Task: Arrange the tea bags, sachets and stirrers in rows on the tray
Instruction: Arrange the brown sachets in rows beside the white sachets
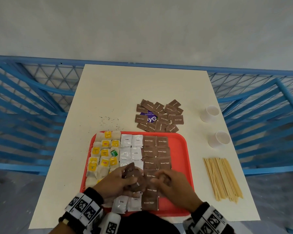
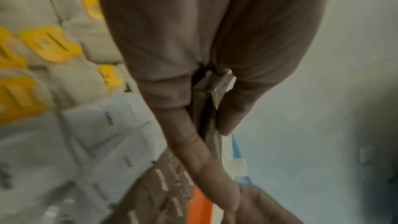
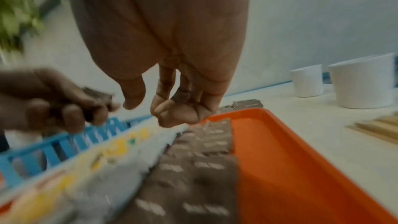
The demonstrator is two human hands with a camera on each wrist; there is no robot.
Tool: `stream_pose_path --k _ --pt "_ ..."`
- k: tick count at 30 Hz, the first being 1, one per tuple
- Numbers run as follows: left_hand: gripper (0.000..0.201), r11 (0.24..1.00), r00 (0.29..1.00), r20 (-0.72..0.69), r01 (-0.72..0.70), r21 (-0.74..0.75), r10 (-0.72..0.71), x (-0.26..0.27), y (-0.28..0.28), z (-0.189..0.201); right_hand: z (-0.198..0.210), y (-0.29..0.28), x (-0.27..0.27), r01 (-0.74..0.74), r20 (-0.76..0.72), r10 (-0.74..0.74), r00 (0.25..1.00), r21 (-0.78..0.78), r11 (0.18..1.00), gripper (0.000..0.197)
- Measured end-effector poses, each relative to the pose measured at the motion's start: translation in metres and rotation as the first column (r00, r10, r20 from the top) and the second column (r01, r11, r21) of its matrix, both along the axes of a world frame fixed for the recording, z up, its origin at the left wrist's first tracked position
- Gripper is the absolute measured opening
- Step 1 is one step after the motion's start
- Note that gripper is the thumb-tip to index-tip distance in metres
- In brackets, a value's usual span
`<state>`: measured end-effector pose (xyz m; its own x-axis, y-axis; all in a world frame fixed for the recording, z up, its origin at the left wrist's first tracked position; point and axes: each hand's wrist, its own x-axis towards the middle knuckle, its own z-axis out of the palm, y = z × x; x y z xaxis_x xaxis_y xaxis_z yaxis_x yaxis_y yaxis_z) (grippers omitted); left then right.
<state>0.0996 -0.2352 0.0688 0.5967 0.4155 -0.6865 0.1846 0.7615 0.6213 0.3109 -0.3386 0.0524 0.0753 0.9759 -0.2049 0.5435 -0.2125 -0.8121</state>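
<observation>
One red tray (image 1: 179,146), two white paper cups (image 1: 210,113), one bundle of wooden stirrers (image 1: 222,178) right of the tray, one loose heap of brown sugar sachets (image 1: 159,115) beyond the tray

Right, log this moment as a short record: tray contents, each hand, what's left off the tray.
tray: red; tea bags left, white coffee sachets middle, brown sugar sachets right, in rows
left hand: grips a small stack of brown sugar sachets
right hand: fingers curled above the tray, nothing seen in them
off tray: brown sugar pile, wooden stirrers, two white cups

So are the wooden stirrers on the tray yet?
Not yet. The stirrers lie on the table, right of the tray.
</observation>
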Motion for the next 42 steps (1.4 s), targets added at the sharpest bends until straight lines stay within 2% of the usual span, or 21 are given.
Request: stream_pose_path --k 2,5,9,11,13,17,20,25,28,30,33,34,37,39,42 --pt "0.022 0.999 0.999 0.038 0.018 0.05 -0.02 0.012 0.0 0.007 0.015 0.013 -0.008 -0.006 -0.111 -0.001 0.994 -0.063 0.998 0.03" --pt "0.008 0.987 0.999 0.015 0.041 0.154 -0.044 0.027 0.002 0.017 0.019 0.021 -0.009 0.013 -0.171 -0.024 0.985 -0.067 0.998 0.04" --pt "0.027 0.966 0.999 0.002 0.051 0.252 -0.054 0.027 0.009 0.02 0.03 0.024 0.003 0.041 -0.329 -0.066 0.942 -0.081 0.996 0.016" --pt "0.041 0.952 0.996 -0.023 0.088 0.292 -0.086 0.024 0.011 0.021 0.037 0.024 0.01 0.036 -0.385 -0.063 0.921 -0.077 0.996 0.016" --pt "0.042 0.939 0.992 -0.046 0.122 0.322 -0.113 0.023 0.012 0.023 0.041 0.024 0.017 0.038 -0.401 -0.067 0.913 -0.08 0.996 0.022" --pt "0.02 0.913 0.988 -0.027 0.151 0.379 -0.152 0.027 0.012 0.025 0.049 0.024 0.026 -0.059 -0.406 0.014 0.914 -0.098 0.993 0.025" --pt "0.02 0.893 0.988 0.009 0.135 0.429 -0.154 0.034 0.012 0.029 0.05 0.023 0.031 -0.106 -0.406 0.059 0.912 -0.094 0.99 0.025" --pt "0.022 0.904 0.987 0.028 0.132 0.407 -0.157 0.038 0.015 0.028 0.048 0.021 0.042 -0.015 -0.409 -0.028 0.912 -0.101 0.995 0.015" --pt "0.028 0.884 0.977 0.006 0.188 0.428 -0.211 0.041 0.015 0.025 0.051 0.024 0.043 0.037 -0.418 -0.086 0.904 -0.125 0.991 0.022" --pt "0.032 0.859 0.97 -0.033 0.228 0.458 -0.24 0.046 0.013 0.022 0.052 0.026 0.04 0.024 -0.377 -0.065 0.924 -0.114 0.993 0.018" --pt "0.032 0.808 0.959 -0.131 0.283 0.517 -0.252 0.049 0.01 0.013 0.042 0.026 0.044 0.011 -0.247 -0.042 0.968 -0.128 0.992 0.002" --pt "0.03 0.786 0.952 -0.181 0.307 0.536 -0.249 0.049 0.009 0.009 0.035 0.024 0.047 -0.006 -0.19 -0.025 0.982 -0.159 0.987 0.003" --pt "0.028 0.7 0.893 -0.343 0.444 0.559 -0.292 0.04 0.003 -0.007 0.007 0.01 0.055 -0.127 -0.035 0.122 0.992 -0.275 0.953 0.017" --pt "0.027 0.663 0.837 -0.414 0.539 0.52 -0.357 0.033 -0.001 -0.016 -0.012 -0.003 0.052 -0.203 -0.01 0.211 0.977 -0.318 0.926 0.028" --pt "0.025 0.589 0.721 -0.492 0.688 0.424 -0.488 0.028 -0.008 -0.029 -0.037 -0.017 0.047 -0.218 -0.008 0.231 0.973 -0.358 0.908 0.036"
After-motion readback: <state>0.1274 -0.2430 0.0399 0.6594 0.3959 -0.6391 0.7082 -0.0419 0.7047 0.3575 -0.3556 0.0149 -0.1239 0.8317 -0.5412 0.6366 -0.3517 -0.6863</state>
